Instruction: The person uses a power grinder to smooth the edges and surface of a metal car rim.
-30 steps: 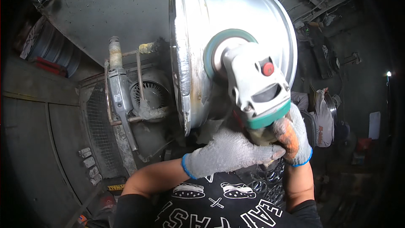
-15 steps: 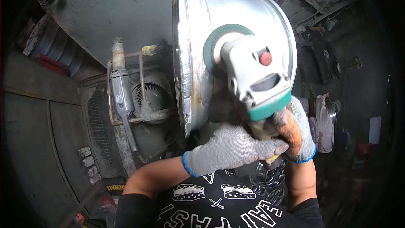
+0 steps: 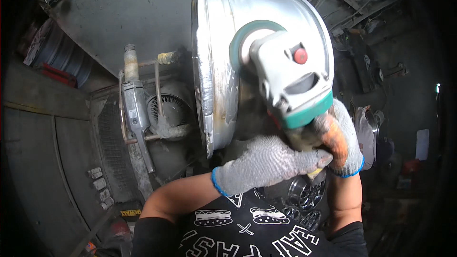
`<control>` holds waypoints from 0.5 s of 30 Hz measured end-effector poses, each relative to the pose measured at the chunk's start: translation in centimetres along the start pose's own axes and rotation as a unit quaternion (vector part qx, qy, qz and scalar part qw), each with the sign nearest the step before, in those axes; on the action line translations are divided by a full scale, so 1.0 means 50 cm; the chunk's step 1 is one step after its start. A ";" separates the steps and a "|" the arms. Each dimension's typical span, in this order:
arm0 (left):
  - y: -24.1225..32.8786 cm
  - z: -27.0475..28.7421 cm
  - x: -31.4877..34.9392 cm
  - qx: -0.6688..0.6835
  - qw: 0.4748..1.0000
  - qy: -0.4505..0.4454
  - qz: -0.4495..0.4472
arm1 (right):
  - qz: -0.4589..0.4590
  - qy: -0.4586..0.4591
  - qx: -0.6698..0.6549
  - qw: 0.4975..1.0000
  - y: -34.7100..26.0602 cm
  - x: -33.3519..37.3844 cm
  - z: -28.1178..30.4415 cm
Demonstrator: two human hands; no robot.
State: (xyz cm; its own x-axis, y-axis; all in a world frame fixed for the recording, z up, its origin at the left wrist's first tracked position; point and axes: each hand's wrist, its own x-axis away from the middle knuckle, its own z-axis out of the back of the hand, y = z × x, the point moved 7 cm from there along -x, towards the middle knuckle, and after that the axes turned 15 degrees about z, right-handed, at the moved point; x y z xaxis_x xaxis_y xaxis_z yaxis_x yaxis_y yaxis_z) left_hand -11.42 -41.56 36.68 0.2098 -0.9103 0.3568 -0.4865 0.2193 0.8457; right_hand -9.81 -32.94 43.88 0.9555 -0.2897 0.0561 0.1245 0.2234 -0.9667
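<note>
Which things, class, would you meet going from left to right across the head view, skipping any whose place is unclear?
Small white boxes → grey power tool → silver wheel → gloved right hand → pale rectangular panel.

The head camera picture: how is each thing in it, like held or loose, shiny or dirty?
Angle grinder: held two-handed, tilted
Green disc: on the grinder; spin can't be told
Wheel rim: shiny barrel, rough-edged lip, brownish stains
Left hand: gloved, gripping the grinder
Right hand: gloved, orange-stained, gripping the grinder
Long grey power tool: not held, dusty
Spoked wheels: shiny, not held, partly hidden
</note>
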 end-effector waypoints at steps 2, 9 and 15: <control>0.031 0.000 0.016 0.029 0.984 0.034 -0.173 | 0.012 -0.017 0.002 1.000 -0.002 -0.001 -0.002; 0.014 -0.005 -0.007 0.038 0.997 0.002 -0.065 | -0.001 -0.033 -0.009 0.999 -0.018 -0.006 -0.008; 0.015 -0.012 -0.016 0.014 0.996 -0.064 -0.055 | 0.005 -0.012 0.014 1.000 -0.034 -0.005 -0.002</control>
State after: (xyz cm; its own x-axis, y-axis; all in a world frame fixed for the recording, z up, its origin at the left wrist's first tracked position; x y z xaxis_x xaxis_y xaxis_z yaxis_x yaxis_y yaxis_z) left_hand -11.44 -40.45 37.26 0.1551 -0.9659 0.2073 -0.4898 0.1071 0.8652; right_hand -10.29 -33.35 45.45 0.9627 -0.2656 0.0518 0.1212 0.2520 -0.9601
